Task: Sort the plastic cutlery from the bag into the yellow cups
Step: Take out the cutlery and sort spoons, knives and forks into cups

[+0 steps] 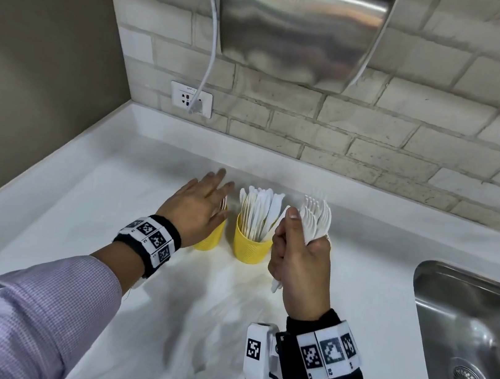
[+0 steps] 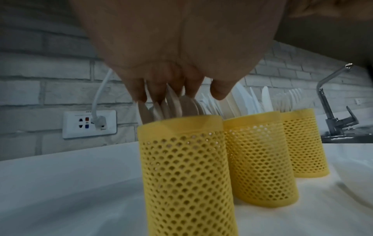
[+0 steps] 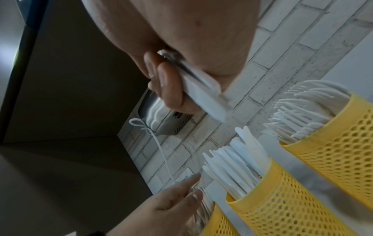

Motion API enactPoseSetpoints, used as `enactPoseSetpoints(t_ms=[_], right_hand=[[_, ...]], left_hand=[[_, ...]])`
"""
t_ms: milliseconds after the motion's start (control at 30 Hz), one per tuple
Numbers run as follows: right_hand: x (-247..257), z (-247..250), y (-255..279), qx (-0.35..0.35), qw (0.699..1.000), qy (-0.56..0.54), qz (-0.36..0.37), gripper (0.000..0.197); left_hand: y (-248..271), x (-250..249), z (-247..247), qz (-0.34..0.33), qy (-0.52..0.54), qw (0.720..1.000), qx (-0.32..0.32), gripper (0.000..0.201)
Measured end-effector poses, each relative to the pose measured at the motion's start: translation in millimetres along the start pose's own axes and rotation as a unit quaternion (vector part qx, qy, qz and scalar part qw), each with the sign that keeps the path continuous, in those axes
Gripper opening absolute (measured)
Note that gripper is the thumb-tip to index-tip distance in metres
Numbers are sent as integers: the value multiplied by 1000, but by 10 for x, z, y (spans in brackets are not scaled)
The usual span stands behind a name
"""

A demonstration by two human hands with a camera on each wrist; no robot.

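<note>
Cutlery almost sorted: at centre frame our right hand (image 1: 299, 255) has its fingers curled round a bundle of white cutlery (image 1: 311, 223), raised in front of the right yellow cup (image 3: 331, 143). Our left hand (image 1: 199, 207) hovers, fingers straight, over the left cup (image 2: 187, 172). Knives (image 1: 258, 210) fill the middle cup (image 1: 249, 247). Lower centre, the clear bag (image 1: 213, 339) lies on the desk (image 1: 79, 196)

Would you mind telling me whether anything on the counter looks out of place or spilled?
Nothing stands out. The three yellow cups stand upright in a row, spoons, knives and forks each in their own. The clear bag lies flat on the counter.
</note>
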State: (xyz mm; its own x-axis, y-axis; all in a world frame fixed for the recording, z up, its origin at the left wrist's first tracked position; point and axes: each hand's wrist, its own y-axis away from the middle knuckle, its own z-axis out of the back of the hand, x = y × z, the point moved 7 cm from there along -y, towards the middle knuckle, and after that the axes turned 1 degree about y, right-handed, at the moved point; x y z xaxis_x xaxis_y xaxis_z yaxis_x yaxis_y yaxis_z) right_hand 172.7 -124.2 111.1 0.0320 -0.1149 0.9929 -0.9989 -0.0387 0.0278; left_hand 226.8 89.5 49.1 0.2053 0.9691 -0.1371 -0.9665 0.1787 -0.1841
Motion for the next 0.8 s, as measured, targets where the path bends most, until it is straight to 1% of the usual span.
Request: enactPoseSetpoints(t_ms=[67, 100, 133, 200, 233, 300, 333, 367, 433, 467, 500, 533, 567, 600, 633, 667, 700, 733, 800], right_hand=[[5, -2, 7, 2, 1000, -5, -2, 45], [4, -4, 6, 1, 1000, -7, -3, 44], [3, -5, 8, 0, 1000, -5, -4, 44], [1, -13, 17, 0, 1000, 3, -5, 46], [0, -19, 22, 1, 1000, 3, -3, 48], [21, -35, 36, 3, 1000, 0, -3, 49], [31, -41, 43, 5, 1000, -3, -6, 49], [41, -48, 47, 6, 1000, -9, -9, 50], [89, -56, 56, 3, 1000, -16, -4, 53], [125, -60, 61, 4, 1000, -4, 10, 56], [149, -55, 59, 1, 999, 19, 31, 60], [172, -45, 53, -4, 998, 39, 51, 64], [181, -37, 47, -13, 997, 51, 63, 64], [176, -26, 45, -22, 996, 50, 64, 61], [173, -25, 47, -28, 997, 44, 62, 57], [162, -27, 52, -30, 997, 35, 56, 53], [158, -41, 61, -29, 998, 22, 44, 49], [143, -50, 74, -28, 999, 8, 26, 47], [119, -74, 113, -17, 1000, -11, -10, 47]], left_hand=[[21, 9, 84, 16, 9, 999, -44, 70], [23, 22, 95, 30, 13, 998, -47, 73], [24, 41, 66, 46, 14, 998, -29, 75], [24, 68, -33, 72, -4, 997, 37, 79], [23, 84, -63, 79, -14, 995, 59, 80], [16, 100, -24, 92, -3, 994, 65, 80], [20, 93, 31, 97, 17, 994, 52, 78], [28, 73, 107, 100, 38, 994, 25, 75], [72, -34, 328, 93, 94, 989, -65, 69], [125, -123, 469, 85, 135, 980, -118, 65], [187, -211, 584, 83, 191, 964, -164, 59], [253, -304, 673, 85, 268, 941, -189, 52], [313, -406, 720, 88, 359, 910, -186, 45], [366, -535, 731, 91, 449, 875, -156, 38], [415, -688, 704, 91, 526, 839, -106, 33], [471, -844, 661, 83, 576, 811, -52, 30], [522, -988, 618, 68, 597, 800, -4, 31], [576, -1113, 595, 50, 599, 798, 31, 35], [654, -1273, 586, 31, 590, 804, 63, 38]])
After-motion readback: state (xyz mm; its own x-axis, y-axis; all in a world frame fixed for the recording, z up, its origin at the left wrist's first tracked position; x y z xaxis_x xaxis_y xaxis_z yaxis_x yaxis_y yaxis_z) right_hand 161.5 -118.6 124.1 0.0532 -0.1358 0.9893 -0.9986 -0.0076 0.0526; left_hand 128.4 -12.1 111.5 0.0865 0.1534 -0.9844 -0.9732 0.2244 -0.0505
